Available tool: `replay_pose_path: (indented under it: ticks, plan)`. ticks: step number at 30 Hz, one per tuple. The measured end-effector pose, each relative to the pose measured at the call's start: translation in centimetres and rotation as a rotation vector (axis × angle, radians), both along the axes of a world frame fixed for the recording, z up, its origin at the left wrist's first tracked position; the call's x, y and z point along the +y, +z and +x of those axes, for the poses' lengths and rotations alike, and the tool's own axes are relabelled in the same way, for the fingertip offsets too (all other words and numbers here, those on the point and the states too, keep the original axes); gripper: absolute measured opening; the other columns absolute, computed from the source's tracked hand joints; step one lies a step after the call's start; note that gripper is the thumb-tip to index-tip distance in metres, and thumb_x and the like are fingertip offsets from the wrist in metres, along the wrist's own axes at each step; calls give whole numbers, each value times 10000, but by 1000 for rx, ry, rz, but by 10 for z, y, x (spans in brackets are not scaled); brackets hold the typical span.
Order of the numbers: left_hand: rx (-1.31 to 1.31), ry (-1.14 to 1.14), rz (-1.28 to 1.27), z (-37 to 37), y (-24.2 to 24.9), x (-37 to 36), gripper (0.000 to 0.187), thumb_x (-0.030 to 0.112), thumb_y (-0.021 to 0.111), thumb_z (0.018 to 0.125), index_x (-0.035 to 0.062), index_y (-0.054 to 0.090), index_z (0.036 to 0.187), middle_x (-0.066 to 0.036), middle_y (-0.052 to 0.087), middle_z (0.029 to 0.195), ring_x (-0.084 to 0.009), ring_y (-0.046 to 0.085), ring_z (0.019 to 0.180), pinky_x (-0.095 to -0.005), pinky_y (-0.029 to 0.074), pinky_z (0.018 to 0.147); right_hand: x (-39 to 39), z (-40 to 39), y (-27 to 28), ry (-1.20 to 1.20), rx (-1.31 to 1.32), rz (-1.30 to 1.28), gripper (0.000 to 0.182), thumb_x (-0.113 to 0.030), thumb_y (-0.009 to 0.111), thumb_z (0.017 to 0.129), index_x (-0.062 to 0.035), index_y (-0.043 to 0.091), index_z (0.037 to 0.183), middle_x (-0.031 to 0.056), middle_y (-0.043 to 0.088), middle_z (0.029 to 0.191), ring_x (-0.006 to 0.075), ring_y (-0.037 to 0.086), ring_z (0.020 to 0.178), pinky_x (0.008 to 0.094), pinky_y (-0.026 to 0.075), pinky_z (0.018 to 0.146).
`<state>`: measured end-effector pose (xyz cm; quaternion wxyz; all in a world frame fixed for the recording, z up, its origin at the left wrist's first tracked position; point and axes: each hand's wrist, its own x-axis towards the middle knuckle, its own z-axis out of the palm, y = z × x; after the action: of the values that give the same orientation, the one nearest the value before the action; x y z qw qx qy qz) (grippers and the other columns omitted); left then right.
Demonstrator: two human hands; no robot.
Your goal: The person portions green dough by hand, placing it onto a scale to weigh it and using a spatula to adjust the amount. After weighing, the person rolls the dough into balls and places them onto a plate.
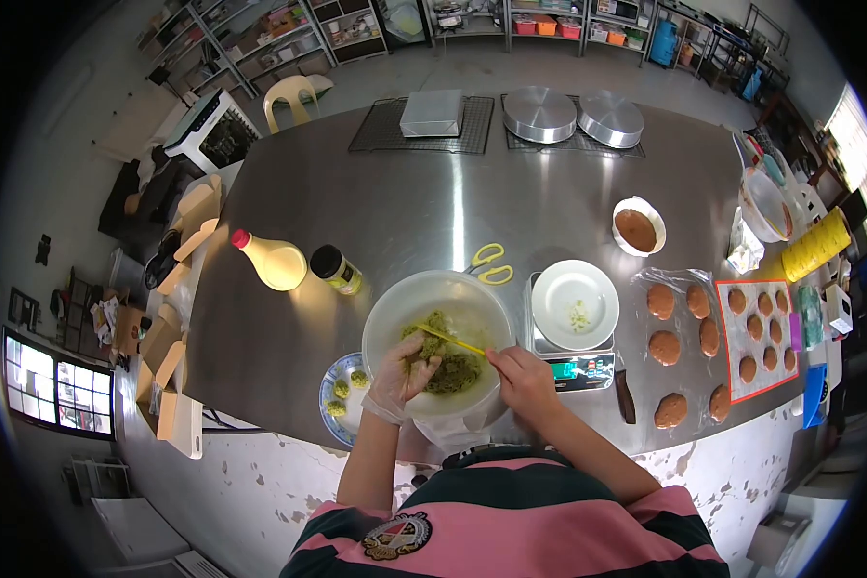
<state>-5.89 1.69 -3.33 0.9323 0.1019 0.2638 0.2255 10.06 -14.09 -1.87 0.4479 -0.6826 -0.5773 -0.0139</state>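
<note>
A large white bowl (380, 306) in front of me holds a crumbly green mixture (455, 374). My left hand (402, 380), in a clear plastic glove, is over its left side, fingers and thumb curled around some of the green mixture. My right hand (527, 383) is bare and closed on the handle of a thin yellow spoon (462, 343). The spoon's far end reaches across the bowl to my left fingertips. Partly behind my left wrist, a blue-rimmed plate (328, 400) carries several green balls (340, 389).
Right of the bowl, a small white plate (559, 289) with green crumbs sits on a digital scale (595, 373). Yellow-handled scissors (491, 265), a bottle (275, 262) and a black-lidded jar (335, 270) stand nearby. Brown dough rounds (665, 348) and a knife (625, 397) lie rightward.
</note>
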Motion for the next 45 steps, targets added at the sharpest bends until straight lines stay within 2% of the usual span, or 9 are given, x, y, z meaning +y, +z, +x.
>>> replay_pose_path:
  ticks: [8,14,20,23,25,34,40,43,45]
  plan:
    - [242,-78,282,-11,15,-1,385,71,530,861,11,454,1234,-122,538,1161,-200,538,1065,-345,460,885,5,1,5,-62,108,-37,130,-48,609,785,-63,639,910,95,574,704,283,582,593,368,473,500]
    - [580,-203,712,-25,21,0,518,114,589,824,-28,432,1296,-94,535,1189,-155,531,1032,-281,432,891,5,7,6,-24,245,-180,138,-117,587,818,-63,638,934,139,605,763,334,591,642,408,484,571]
    - [537,-264,770,-24,35,3,441,112,553,836,-28,488,1249,-92,551,1143,-153,531,1020,-288,430,890,-2,13,10,-14,337,-202,189,-109,577,820,-58,639,992,171,622,824,348,602,703,398,494,635]
    - [343,-202,619,-11,34,5,420,103,532,843,-21,494,1243,-85,557,1130,-161,535,1021,-294,435,890,-9,21,9,-21,500,-236,200,-98,572,837,-44,632,1020,168,640,848,295,634,710,349,500,644]
    - [290,-212,600,7,41,3,413,101,522,847,-19,494,1241,-86,561,1124,-165,536,1025,-298,437,892,-14,29,1,20,841,-303,192,-78,558,881,18,619,1036,77,644,798,117,611,700,241,481,642]
    - [220,-478,650,142,37,-34,438,69,486,837,-26,471,1264,-119,563,1145,-185,540,1055,-301,429,920,-79,99,6,-275,925,-115,185,-55,552,886,42,604,1035,63,628,739,84,589,679,221,479,632]
    - [393,-741,1175,211,-9,-65,533,-40,406,791,44,446,1316,-140,558,1190,-217,529,1113,-287,397,957,-118,119,4,-403,940,-56,183,-62,558,884,42,609,1026,61,636,751,85,593,678,218,474,626]
    - [495,-856,1655,225,-13,-71,632,0,452,760,109,364,1376,-274,531,1170,-375,509,1121,-331,382,966,-126,116,4,-430,966,-83,179,-58,555,884,43,610,1021,59,637,742,85,597,677,220,477,628]
    - [537,-927,1712,230,-11,-68,649,6,448,762,118,337,1391,-281,524,1177,-381,500,1130,-340,376,971,-128,116,-7,-440,960,-49,178,-61,557,883,38,612,1019,60,637,736,87,599,673,225,479,626]
